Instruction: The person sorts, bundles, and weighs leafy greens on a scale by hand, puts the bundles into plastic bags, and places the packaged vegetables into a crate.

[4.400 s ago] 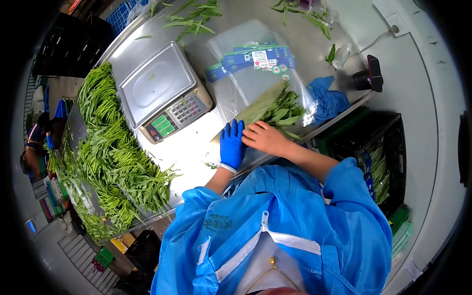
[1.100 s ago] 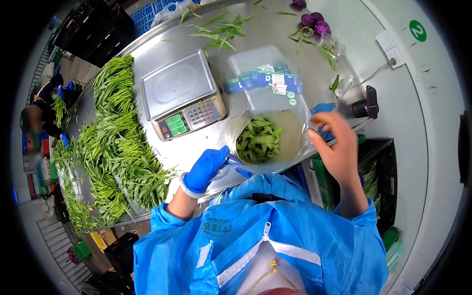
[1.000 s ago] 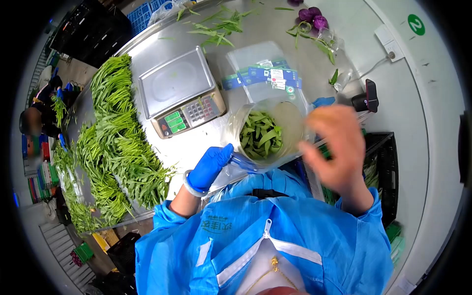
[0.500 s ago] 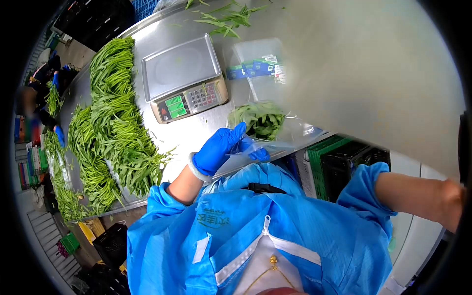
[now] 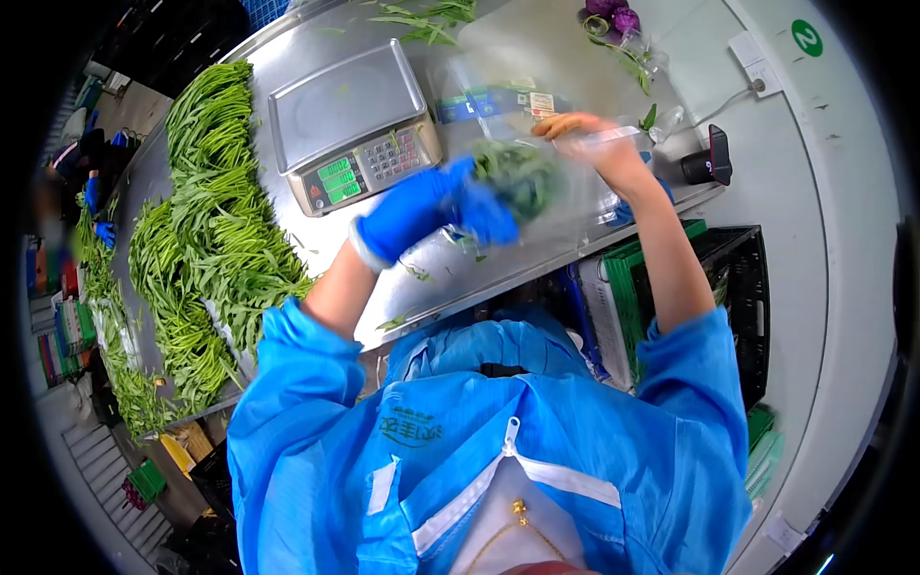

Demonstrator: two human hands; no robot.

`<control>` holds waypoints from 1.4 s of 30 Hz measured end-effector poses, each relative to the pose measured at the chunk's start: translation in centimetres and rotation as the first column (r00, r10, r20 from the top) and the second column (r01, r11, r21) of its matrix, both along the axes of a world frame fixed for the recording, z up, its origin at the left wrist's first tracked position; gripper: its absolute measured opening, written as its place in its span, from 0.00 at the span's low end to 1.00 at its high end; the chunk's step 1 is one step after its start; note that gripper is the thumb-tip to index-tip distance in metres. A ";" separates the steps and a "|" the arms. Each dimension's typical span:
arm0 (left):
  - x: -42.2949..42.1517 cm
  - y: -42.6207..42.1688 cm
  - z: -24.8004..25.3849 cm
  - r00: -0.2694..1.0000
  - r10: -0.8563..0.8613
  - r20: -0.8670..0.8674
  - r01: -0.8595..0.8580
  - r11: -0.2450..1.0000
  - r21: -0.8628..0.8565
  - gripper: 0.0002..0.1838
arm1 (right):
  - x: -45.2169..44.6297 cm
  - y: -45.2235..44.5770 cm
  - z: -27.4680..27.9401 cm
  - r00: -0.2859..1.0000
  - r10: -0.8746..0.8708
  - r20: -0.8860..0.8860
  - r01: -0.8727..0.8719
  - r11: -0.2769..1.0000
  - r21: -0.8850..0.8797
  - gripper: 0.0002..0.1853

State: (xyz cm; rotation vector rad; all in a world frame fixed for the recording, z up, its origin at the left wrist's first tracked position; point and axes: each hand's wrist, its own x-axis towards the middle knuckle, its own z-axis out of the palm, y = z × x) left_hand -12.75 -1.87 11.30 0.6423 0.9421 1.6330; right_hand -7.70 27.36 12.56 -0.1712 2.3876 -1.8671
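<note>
My left hand (image 5: 450,206) wears a blue glove and grips the near-left side of a clear plastic bag of leafy greens (image 5: 520,180). The bag is lifted in front of the scale (image 5: 350,120) and blurred by motion. My bare right hand (image 5: 596,146) is at the bag's far right side, its fingers bent over the clear film; motion blurs the fingertips. Behind the bag lie printed blue and green labels or packaging (image 5: 489,103). Loose leaf scraps (image 5: 417,271) lie on the metal table (image 5: 431,302) beneath my left hand.
Long heaps of leafy greens (image 5: 225,220) line the table's left side. Purple vegetables (image 5: 613,13) sit at the far right, near a black device (image 5: 709,161). Dark crates (image 5: 738,297) stand below the right edge. A co-worker's blue-gloved hands (image 5: 103,233) are at far left.
My right hand has come in from the far right to the bag. The bag of greens has risen with my left hand, and the large pale blur at the right is gone.
</note>
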 end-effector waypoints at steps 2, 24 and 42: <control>-3.6 0.2 -0.8 0.964 0.224 -0.143 -0.194 0.961 0.198 0.32 | -1.8 -0.5 0.4 0.978 -0.206 -0.019 0.201 0.970 -0.137 0.15; 30.7 -2.0 -27.6 0.706 0.655 0.270 -0.442 0.705 -0.554 0.21 | 20.0 -0.9 -14.1 0.937 -0.048 -0.347 0.266 0.742 0.615 0.23; 32.2 -3.0 -25.8 0.772 0.623 0.125 -0.473 0.695 -0.541 0.14 | 27.5 -13.5 -21.7 0.868 0.471 -0.157 -0.264 0.706 0.657 0.15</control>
